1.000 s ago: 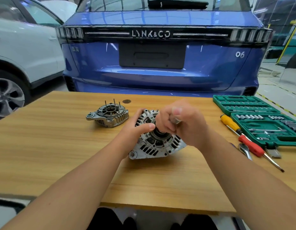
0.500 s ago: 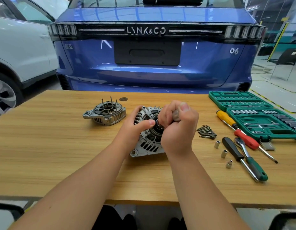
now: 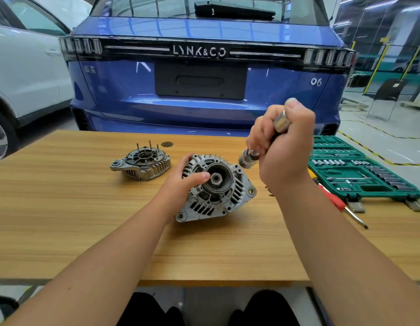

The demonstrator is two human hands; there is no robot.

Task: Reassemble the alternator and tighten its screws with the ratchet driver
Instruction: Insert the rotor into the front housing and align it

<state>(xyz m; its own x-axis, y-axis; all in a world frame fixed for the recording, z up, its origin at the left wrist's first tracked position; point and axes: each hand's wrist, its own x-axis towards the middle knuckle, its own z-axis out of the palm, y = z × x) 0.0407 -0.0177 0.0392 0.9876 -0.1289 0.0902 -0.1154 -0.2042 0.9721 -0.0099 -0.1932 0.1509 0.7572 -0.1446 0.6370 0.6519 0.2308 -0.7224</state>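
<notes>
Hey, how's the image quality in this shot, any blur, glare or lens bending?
Head view: the right hand and its ratchet driver are slightly motion-blurred; the alternator is sharp; ceiling lights streak across the blue car; the wide lens bows the table edge.

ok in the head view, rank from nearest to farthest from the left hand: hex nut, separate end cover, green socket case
1. hex nut, just right of the left hand's thumb
2. separate end cover, to its left
3. green socket case, far right on the table
</notes>
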